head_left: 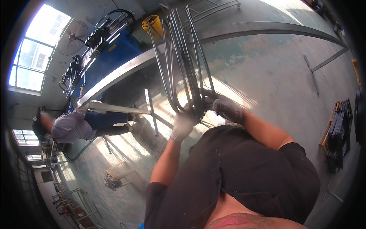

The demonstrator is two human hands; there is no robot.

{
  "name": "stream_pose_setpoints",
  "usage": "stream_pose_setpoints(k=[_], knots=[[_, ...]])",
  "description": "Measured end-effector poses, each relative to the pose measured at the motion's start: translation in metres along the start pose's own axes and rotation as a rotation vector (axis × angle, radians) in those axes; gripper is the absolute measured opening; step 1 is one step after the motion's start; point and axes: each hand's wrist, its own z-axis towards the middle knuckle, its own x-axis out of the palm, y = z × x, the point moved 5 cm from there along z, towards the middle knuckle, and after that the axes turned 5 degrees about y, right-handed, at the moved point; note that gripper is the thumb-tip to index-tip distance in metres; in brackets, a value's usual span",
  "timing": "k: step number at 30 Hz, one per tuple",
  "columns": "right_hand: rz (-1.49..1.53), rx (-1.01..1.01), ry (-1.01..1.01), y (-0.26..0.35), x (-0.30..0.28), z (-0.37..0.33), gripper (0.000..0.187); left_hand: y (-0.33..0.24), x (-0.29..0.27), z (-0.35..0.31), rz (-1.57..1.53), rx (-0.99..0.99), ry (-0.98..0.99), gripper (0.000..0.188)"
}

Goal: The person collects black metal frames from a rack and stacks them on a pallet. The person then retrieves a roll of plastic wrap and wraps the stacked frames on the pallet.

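Note:
A bundle of long, dark, bent metal tubes (185, 68) runs away from me, their rounded bends close to my body. Farther off, the tubes cross a long metal rail (244, 28) and appear to lie over it. My left hand (183, 124), in a pale work glove, grips the bends from the left and below. On the other side, my right hand (227, 109), also gloved, is closed around the bends at the right of the bundle. The tubes hide some of the fingers of both hands.
At the left, another person (76, 126) stands by the rail near a blue machine (118, 47). A yellow bucket (152, 25) is beyond the rail. Dark rods fill a rack (337, 133) at the right. A roll-like object (116, 175) sits on the floor at lower left.

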Motion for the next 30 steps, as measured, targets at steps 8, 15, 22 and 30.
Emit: stream_pose_setpoints(k=[8,15,22,30], knots=[[0.178,0.081,-0.013,-0.021,-0.031,0.045,0.07,0.04,0.006,0.013,0.152,-0.048,0.017,0.025],[0.575,-0.059,0.027,-0.029,-0.036,0.084,0.059,0.072,0.025,-0.015,0.119,-0.124,0.002,0.045],[0.544,0.085,0.256,-0.035,-0.015,0.077,0.1,0.106,0.045,-0.036,0.281,-0.091,0.018,0.033],[0.675,-0.046,0.3,-0.039,0.019,0.078,0.084,0.099,0.048,-0.074,0.36,-0.103,-0.045,0.038]])
